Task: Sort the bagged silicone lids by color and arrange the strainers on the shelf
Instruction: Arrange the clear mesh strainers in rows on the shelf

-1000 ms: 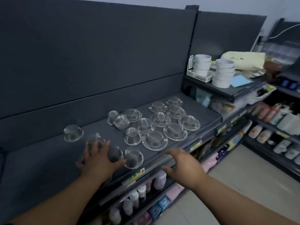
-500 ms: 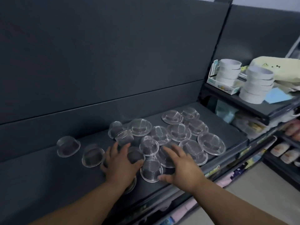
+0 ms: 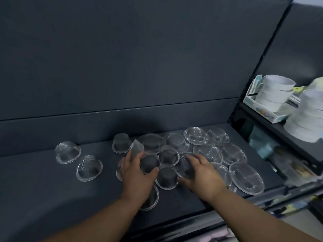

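Note:
Several clear-rimmed mesh strainers lie dome-up in a loose cluster on the dark shelf (image 3: pixel 43 180). Two small strainers stand apart at the left, one (image 3: pixel 67 151) further back and one (image 3: pixel 89 168) nearer. Wider, flatter strainers (image 3: pixel 246 178) lie at the right of the cluster. My left hand (image 3: pixel 138 175) grips a small dark-domed strainer (image 3: pixel 149 163) between thumb and fingers, and another strainer (image 3: pixel 151 198) lies partly under my wrist. My right hand (image 3: pixel 204 173) curls over a wider strainer (image 3: pixel 185 167), thumb at its near rim. No bagged lids are in view.
A dark back panel (image 3: pixel 122 67) rises behind the shelf. To the right, a higher shelf (image 3: pixel 279 131) carries stacked white cups (image 3: pixel 276 89) and a second white stack (image 3: pixel 307 117). The shelf's front edge (image 3: pixel 174 222) runs below my arms.
The view has moved closer and to the left. My right hand came up from the shelf edge onto a wide strainer, and my left hand shifted right onto a small strainer in the cluster.

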